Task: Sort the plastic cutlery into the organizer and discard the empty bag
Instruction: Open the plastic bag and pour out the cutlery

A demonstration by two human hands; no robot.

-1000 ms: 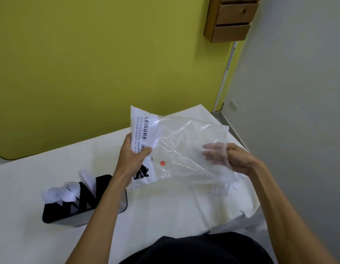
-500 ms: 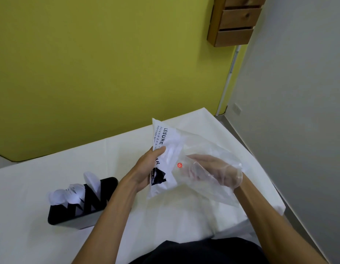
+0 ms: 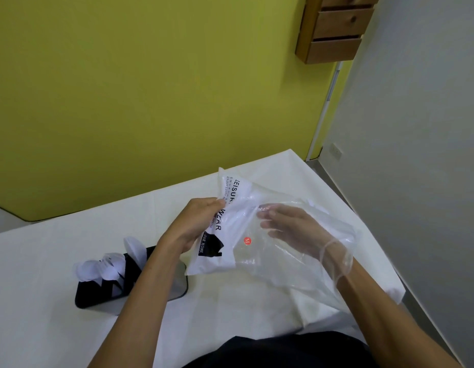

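Our left grip [image 3: 196,224] pinches the bag [image 3: 250,261] above the table [image 3: 39,261], right of the organizer [image 3: 97,297] holding white cutlery [image 3: 91,269]; our right grip [image 3: 297,229] lies inside the bag, fingers loosely straight

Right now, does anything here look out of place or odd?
Nothing spilled or broken. The one odd sight: the right hand is inside the clear bag up to the wrist, while the left hand grips its printed edge.

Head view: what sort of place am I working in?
Likely a domestic room, though I can't be sure: a white-clothed table, a yellow-green painted wall, and a small wall-mounted wooden drawer unit.
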